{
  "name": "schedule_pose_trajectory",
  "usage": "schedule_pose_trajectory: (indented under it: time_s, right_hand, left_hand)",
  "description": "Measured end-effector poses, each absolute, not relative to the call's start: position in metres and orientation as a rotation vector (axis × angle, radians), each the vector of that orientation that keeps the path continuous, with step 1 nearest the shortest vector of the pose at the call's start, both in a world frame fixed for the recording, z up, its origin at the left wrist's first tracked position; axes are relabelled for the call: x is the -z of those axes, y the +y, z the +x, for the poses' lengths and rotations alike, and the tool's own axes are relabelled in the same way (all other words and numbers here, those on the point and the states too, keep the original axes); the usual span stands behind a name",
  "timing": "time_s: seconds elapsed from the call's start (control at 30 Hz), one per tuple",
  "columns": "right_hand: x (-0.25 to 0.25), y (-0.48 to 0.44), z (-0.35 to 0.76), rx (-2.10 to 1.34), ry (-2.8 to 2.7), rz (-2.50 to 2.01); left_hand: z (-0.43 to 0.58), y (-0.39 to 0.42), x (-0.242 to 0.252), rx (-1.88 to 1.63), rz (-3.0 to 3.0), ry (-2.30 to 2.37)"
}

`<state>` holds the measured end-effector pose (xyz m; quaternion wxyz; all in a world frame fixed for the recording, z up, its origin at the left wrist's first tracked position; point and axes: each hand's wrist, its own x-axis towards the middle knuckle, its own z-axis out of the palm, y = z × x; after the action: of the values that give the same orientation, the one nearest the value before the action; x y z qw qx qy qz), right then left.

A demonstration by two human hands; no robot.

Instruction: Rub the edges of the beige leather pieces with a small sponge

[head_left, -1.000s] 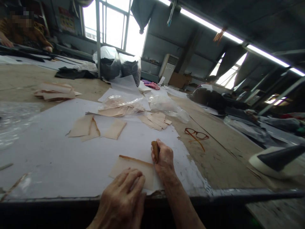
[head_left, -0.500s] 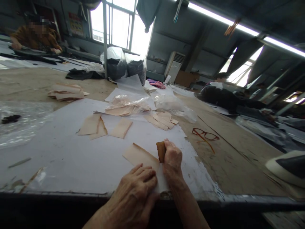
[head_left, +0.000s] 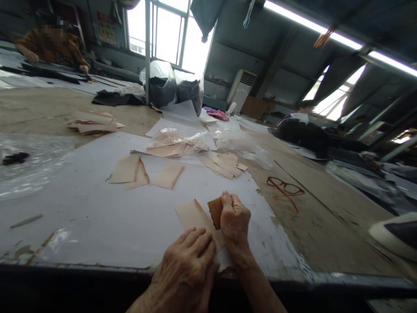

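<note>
The room is dim, darkest at far right. White glare fills the tall glass window (head_left: 167, 34) at far left. A long white tube lamp (head_left: 293, 16) glows overhead. Crinkly clear plastic (head_left: 48, 165) shines on the left. The bare left hand (head_left: 185, 263) and bare right hand (head_left: 236, 219) look softly lit. Edges look stretched, far things fuzzy.

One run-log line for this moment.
left hand: on pale sheet | right hand: gripping brown piece | nearby: eyeglasses on table

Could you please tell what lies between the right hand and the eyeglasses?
The head view shows white paper nearer the right hand, brown tabletop nearer the eyeglasses.
</note>
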<state>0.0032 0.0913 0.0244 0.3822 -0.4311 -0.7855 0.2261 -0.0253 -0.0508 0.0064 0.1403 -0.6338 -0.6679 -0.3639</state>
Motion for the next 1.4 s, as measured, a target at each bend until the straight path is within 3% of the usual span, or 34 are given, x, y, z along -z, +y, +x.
schedule_pose_trajectory:
  time_s: [0.2,0.47,0.8,1.07,1.4]
  right_hand:
    - [-0.015,0.086,0.0,-0.159,-2.323,-1.101]
    - [-0.019,0.076,-0.011,0.291,-2.552,-1.093]
    - [-0.019,0.082,-0.039,0.344,-2.521,-1.199]
    - [-0.022,0.095,-0.07,0.167,-2.549,-1.243]
    - [-0.047,0.078,-0.011,0.158,-2.577,-1.238]
  left_hand:
    - [-0.025,-0.053,0.002,0.859,-1.805,-1.891]
    - [-0.018,-0.046,0.008,1.034,-1.754,-1.853]
    - [-0.021,-0.047,0.012,1.029,-1.751,-1.878]
    - [-0.016,-0.051,0.01,1.192,-1.732,-1.878]
    - [-0.015,-0.053,0.002,1.285,-1.718,-1.868]
